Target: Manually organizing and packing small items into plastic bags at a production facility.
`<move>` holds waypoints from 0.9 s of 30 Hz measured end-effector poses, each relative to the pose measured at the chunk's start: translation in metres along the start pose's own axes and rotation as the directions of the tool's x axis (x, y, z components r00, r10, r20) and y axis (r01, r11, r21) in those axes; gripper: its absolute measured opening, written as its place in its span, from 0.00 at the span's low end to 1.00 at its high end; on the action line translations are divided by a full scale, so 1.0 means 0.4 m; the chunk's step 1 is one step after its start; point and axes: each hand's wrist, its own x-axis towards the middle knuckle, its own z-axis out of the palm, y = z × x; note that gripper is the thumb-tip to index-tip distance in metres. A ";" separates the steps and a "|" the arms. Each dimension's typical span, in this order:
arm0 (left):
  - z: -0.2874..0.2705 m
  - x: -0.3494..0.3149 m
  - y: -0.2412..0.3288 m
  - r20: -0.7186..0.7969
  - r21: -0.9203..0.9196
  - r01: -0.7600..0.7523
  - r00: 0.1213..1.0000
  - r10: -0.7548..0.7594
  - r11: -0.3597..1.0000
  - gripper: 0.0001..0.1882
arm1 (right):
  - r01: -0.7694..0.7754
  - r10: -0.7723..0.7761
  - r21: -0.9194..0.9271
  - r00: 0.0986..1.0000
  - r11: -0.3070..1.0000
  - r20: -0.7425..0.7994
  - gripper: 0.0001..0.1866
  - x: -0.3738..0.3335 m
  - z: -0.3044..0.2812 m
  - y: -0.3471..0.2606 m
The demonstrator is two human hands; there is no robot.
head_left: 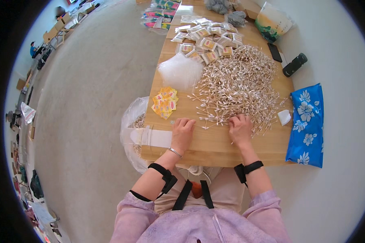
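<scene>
A large heap of loose cotton swabs (243,81) spreads over the wooden table in front of me. At its near edge my right hand (240,128) is closed, fingers bent down among the swabs and gripping some; the fingertips are partly hidden. My left hand (183,133) rests by the table's near left, fingers curled together; whatever they hold, if anything, is hidden under them. Beside that wrist a white strip (160,138) lies across the table edge. Just beyond the left hand sits a small pile of yellow printed cards (165,102).
Clear plastic bags (181,71) lie stacked left of the heap, with filled swab packets (207,40) behind. A blue flowered pouch (307,125), white tissue (284,117), black bottle (295,65) and phone (275,52) line the right side. A plastic bag (129,117) hangs at the left edge.
</scene>
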 end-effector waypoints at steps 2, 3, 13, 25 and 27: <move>0.004 0.003 -0.002 0.050 -0.001 -0.029 0.998 0.029 1.000 0.06 | 0.124 -0.123 0.048 0.992 0.991 -0.035 0.11 -0.012 0.001 -0.026; 0.006 0.007 0.003 0.048 -0.003 -0.030 0.998 0.030 1.000 0.06 | 0.125 -0.123 0.046 0.992 0.991 -0.036 0.11 -0.016 0.004 -0.041; -0.015 0.063 0.024 0.238 0.005 -0.134 0.963 0.129 0.991 0.22 | 0.185 -0.186 0.124 0.982 0.975 0.000 0.11 -0.025 0.035 -0.080; 0.030 0.095 -0.003 0.293 0.100 -0.335 0.910 0.294 0.937 0.17 | -0.001 0.001 -0.007 0.996 1.000 -0.086 0.21 -0.071 -0.051 -0.075; 0.022 0.072 -0.003 0.245 0.132 -0.348 0.919 0.310 0.928 0.15 | -0.007 0.007 -0.006 1.000 1.000 -0.007 0.26 -0.095 -0.046 -0.126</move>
